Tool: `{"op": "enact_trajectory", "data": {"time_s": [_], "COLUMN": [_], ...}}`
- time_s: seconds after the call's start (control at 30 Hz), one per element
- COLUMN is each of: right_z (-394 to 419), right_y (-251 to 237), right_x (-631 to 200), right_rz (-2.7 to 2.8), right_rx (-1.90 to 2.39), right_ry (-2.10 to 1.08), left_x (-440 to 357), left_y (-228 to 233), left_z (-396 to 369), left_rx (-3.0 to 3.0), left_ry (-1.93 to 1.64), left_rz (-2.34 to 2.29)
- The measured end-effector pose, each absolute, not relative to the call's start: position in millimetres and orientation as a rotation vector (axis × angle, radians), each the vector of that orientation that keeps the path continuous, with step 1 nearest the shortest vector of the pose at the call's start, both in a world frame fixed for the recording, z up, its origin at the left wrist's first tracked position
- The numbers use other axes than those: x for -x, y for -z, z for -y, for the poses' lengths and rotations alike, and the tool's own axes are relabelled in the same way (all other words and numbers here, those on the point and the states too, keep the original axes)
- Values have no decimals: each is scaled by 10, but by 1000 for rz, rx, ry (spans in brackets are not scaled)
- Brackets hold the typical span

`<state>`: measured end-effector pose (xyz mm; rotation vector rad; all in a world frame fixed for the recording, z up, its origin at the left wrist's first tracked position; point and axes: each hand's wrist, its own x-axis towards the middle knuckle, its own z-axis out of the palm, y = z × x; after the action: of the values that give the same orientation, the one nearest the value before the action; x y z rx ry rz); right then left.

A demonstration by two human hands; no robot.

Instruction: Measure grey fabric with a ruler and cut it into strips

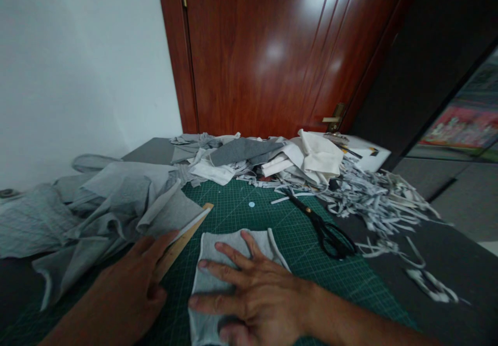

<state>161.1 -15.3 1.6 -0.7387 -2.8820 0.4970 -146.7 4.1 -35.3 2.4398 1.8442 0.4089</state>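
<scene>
Both hands lie nearest the lens, low in frame. Right hand [252, 294] rests palm-down on a grey patch [218, 278] of cloth, fingers spread wide and pressed flat; nothing is pinched. That spread looks meant to keep the soft knit smooth and stop it creeping on the mat. Left hand [132, 284] lies flat beside it, thumb and fingertips bearing on the near end of a wooden ruler [187, 237], open, not clenched. Ruler runs diagonally up and away from the left hand, its long edge just beside the patch's left edge; whether the two touch cannot be told.

Patch sits on the green cutting mat [295, 232], near its front, partly hidden under the right hand. Its lower edge runs out of frame.

Scissors [322, 226], black-handled, lie on the mat to the right of the patch, apart from either hand, blades pointing up-left. They appear shut.

Left of the mat, a heap of grey cloth [109, 201] overlaps the ruler's far end. Behind the mat, folded white and grey pieces [272, 159] are stacked against a wooden door [272, 50]. Right of these, a pile of narrow cut strips [373, 195] spills over the dark table [459, 263], with stray strips nearer the front edge. A small pale dot [251, 204] lies on the mat above the patch.
</scene>
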Motion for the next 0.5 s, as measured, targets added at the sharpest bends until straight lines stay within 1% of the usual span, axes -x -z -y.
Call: {"op": "enact_trajectory", "data": {"time_s": [0.13,0.2,0.3,0.4,0.5], "right_z": [136,136,143,154,165], "right_y": [-21,-36,-65,-81,-69], "right_x": [-1621,-1621,-1621,-1620,-1622], "right_rz": [2892,2888,2883,2888,2874], "right_rx": [730,732,730,742,750], "right_ry": [-532,-544,-561,-578,-572], "left_x": [1453,1387,1251,1175,1210], "left_y": [372,272,54,-77,-69], "left_z": [-125,-150,-167,-175,-189], "left_rx": [-2537,-2549,-2404,-2261,-2263], "left_ry": [-199,-82,50,41,-67], "left_rz": [-1929,-1932,-1932,-1952,-1914]}}
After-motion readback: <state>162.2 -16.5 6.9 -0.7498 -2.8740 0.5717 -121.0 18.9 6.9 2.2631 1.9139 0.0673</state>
